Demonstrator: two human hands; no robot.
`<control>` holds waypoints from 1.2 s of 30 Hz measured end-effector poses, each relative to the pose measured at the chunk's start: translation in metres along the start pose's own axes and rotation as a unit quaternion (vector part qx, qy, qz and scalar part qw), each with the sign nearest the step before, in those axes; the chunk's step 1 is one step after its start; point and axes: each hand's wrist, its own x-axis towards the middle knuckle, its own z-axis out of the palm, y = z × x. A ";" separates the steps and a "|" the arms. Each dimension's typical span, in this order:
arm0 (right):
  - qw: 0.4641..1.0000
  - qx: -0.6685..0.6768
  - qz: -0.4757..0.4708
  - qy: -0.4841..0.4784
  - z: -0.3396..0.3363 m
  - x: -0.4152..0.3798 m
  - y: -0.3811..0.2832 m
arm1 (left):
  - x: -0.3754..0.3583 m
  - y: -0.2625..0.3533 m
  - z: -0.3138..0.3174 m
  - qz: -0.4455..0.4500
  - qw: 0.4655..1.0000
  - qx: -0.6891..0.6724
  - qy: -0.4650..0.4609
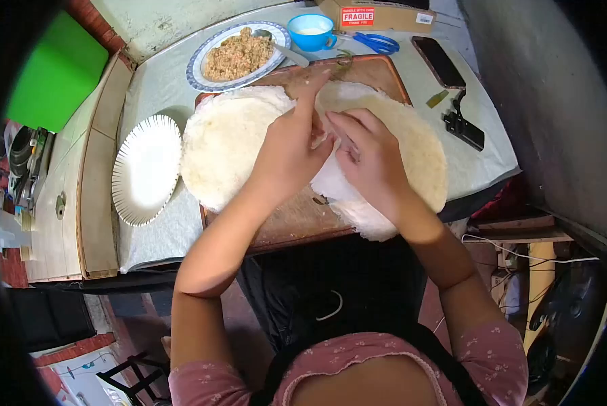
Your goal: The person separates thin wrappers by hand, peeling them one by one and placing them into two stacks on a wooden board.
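Observation:
Two stacks of thin round pale wrappers lie on a brown wooden board (283, 231), a left stack (219, 145) and a right stack (422, 159). My left hand (300, 135) is over the gap between them, index finger stretched out, thumb near the other hand. Close beside it, my right hand (368, 145) has its fingers bent together above the right stack. Both hands meet at the edge of a thin whitish wrapper (330, 179); the fingertips overlap, so the exact grip is hard to see.
Behind the board are a plate (195, 71) of crumbly filling (239, 57) with a spoon, a blue cup (311, 32), blue scissors (376, 43) and a cardboard box (391, 17). A white paper plate (148, 169) sits left; a phone (439, 62) and black stand (464, 128) lie right.

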 end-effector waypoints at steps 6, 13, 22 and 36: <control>0.999 -0.016 -0.032 0.029 -0.006 -0.002 0.002 | -0.003 0.017 -0.015 -0.006 1.000 0.026 0.015; 0.990 0.082 0.112 0.024 -0.011 -0.006 0.003 | -0.004 -0.001 -0.019 -0.018 1.000 0.008 -0.009; 1.000 -0.008 -0.004 0.024 -0.007 0.000 -0.001 | -0.003 0.017 -0.013 -0.013 0.999 -0.020 -0.035; 0.995 -0.080 -0.007 0.052 -0.006 0.001 -0.005 | 0.001 0.012 -0.005 -0.015 0.998 -0.048 -0.034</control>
